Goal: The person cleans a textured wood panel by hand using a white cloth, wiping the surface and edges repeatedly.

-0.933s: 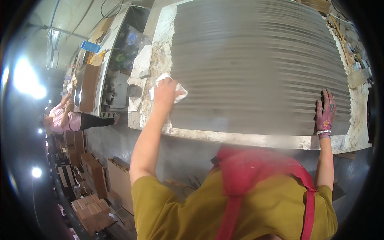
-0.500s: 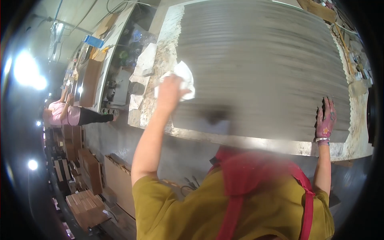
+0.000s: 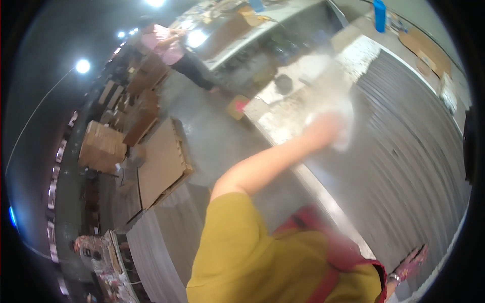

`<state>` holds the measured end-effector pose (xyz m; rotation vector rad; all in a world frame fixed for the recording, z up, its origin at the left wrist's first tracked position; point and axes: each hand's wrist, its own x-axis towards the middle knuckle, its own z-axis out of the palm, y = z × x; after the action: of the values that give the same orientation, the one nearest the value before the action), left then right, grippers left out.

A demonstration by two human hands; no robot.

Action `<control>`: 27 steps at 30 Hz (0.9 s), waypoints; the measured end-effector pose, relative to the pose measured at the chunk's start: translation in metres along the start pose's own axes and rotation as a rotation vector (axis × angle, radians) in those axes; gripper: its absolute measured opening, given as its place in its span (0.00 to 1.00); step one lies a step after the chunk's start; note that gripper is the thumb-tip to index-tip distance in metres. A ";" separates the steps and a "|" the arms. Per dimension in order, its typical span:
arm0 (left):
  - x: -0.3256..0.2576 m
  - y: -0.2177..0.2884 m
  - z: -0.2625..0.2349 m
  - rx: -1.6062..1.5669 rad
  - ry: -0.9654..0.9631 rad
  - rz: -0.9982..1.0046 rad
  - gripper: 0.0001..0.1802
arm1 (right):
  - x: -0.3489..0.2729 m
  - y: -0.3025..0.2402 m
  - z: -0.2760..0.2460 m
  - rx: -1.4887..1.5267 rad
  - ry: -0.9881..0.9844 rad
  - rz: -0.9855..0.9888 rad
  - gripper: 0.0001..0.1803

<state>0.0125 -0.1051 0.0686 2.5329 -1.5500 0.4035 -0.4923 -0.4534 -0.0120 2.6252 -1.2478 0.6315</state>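
A large grey ribbed panel lies on the worktable, whose pale top is stained. My left hand, smeared by motion, grips a white cloth at the panel's left edge. The cloth seems to touch the panel, and the fingers on it are partly blurred. Near the front right of the panel rests my right hand, in a pink patterned glove with a band at the wrist. Its fingers are stretched out on the surface and hold nothing.
A dark round cup stands on the table's left end. Beyond the panel are a blue bottle and brown cardboard. Cardboard boxes stand on the floor at left. A person in pink is at another bench.
My view has turned left, so the table now slants. The left hand stays on the cloth at the panel's left edge; the right hand remains flat near the front right.
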 end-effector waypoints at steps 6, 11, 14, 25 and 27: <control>-0.017 -0.010 0.007 -0.335 -0.053 0.072 0.22 | 0.012 -0.024 -0.026 -0.024 -0.027 0.009 0.22; -0.036 -0.089 -0.035 -0.064 -0.046 -0.288 0.17 | 0.011 -0.025 -0.031 0.053 -0.045 0.056 0.23; -0.012 -0.043 -0.032 -0.238 0.055 -0.153 0.18 | 0.010 -0.029 -0.033 0.043 -0.046 0.058 0.23; -0.006 -0.053 -0.022 -0.307 -0.086 -0.181 0.19 | 0.007 -0.029 -0.032 0.057 -0.044 0.073 0.24; 0.002 -0.017 -0.023 -0.290 -0.046 0.005 0.22 | 0.009 -0.031 -0.032 0.046 -0.057 0.071 0.24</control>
<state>0.0253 -0.0929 0.0918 2.3307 -1.5062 0.1114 -0.4734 -0.4299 0.0216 2.6636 -1.3646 0.6079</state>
